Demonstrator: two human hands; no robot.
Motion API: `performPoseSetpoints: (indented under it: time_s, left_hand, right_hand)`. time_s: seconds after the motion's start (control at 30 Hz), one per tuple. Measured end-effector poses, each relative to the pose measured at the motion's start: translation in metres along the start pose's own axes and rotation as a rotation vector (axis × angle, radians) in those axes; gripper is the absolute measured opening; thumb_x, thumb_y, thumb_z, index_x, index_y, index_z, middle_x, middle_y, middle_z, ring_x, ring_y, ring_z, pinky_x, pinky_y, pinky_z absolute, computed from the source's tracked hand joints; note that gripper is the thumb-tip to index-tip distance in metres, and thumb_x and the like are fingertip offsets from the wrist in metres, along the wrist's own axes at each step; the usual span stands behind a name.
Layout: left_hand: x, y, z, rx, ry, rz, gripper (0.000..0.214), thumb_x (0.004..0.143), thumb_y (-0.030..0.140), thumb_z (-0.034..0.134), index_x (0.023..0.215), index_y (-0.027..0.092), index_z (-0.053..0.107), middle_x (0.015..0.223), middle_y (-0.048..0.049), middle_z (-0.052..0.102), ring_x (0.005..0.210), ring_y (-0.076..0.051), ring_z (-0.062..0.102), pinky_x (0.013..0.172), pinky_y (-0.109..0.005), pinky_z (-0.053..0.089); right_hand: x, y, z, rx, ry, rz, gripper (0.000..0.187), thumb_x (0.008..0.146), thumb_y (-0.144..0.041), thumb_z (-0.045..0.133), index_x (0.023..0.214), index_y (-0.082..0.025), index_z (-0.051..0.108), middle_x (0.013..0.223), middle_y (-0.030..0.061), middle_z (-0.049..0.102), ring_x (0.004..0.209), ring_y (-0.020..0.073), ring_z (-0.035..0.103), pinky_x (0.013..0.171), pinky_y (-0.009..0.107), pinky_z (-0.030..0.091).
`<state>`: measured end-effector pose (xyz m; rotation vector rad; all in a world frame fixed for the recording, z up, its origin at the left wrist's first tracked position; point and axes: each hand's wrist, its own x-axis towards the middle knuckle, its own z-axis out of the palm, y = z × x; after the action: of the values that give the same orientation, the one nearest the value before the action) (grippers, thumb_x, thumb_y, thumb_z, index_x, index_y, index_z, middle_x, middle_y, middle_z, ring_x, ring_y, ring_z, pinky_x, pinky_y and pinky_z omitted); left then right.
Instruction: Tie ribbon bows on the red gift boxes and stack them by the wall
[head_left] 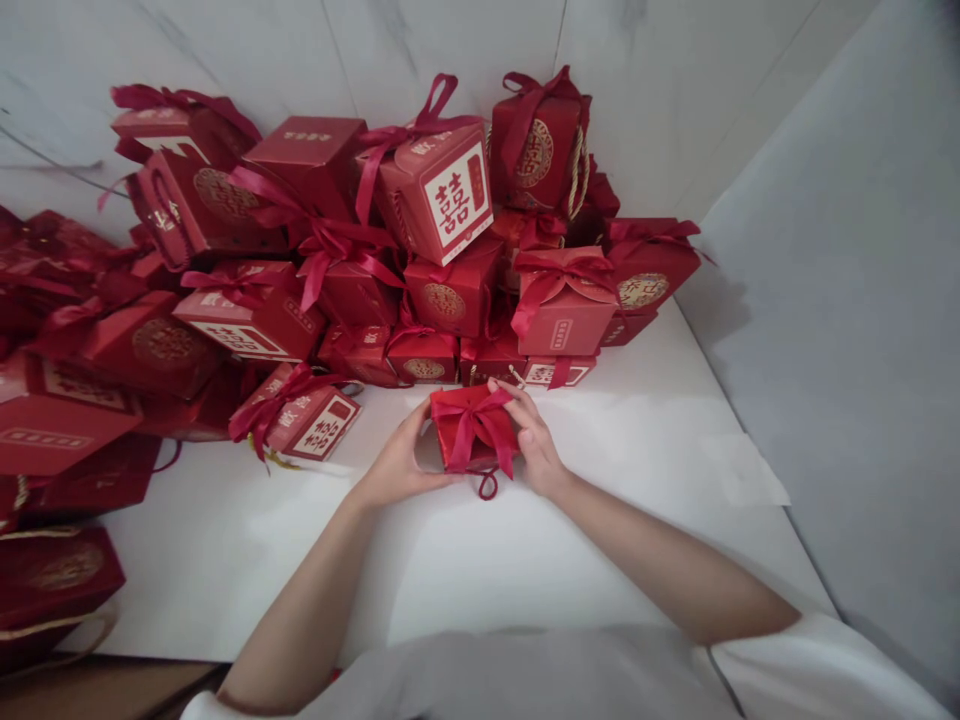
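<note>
A small red gift box [450, 440] with a ribbon bow [474, 418] on top is between my two hands, over the white table. My left hand [397, 465] wraps the box's left side, thumb and fingers curved round it. On the right side, my right hand [536, 445] presses against the box with its fingers reaching to the far corner. A dark red cord loop [488, 486] hangs out at the near side of the box. Left of my hands, a red box with white character panel [324, 425] lies tilted on the table.
Behind my hands, several red gift boxes [442, 300] with ribbons are stacked against the marbled wall [450, 40]. More boxes [67, 410] crowd the left side. A grey panel [847, 300] borders the white table [637, 480] on the right.
</note>
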<state>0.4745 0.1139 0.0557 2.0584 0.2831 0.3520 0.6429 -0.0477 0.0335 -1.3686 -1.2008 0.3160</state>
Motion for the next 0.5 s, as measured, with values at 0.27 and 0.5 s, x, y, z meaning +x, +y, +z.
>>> performPoseSetpoints:
  time_s: [0.27,0.5]
  left_hand:
    - [-0.004,-0.007,0.002,-0.260,-0.028,0.095,0.084,0.081,0.053,0.067,0.151,0.020,0.035,0.151,-0.0144,0.041,0.138,-0.038,0.039,0.116,-0.052,0.031]
    - [-0.005,0.000,0.009,-0.236,-0.036,0.125,0.090,0.079,0.047,0.073,0.154,0.023,0.030,0.155,-0.0131,0.034,0.143,-0.036,0.033,0.119,-0.052,0.026]
  right_hand:
    - [-0.003,-0.013,0.002,-0.090,0.197,0.010,0.039,0.104,-0.041,0.033,0.126,-0.025,0.060,0.135,0.0096,0.053,0.129,0.0253,0.048,0.111,0.049,0.039]
    - [-0.005,-0.013,0.002,-0.045,0.307,-0.038,0.021,0.101,-0.032,0.045,0.109,-0.023,0.062,0.122,0.0096,0.060,0.121,0.0246,0.054,0.105,0.049,0.044]
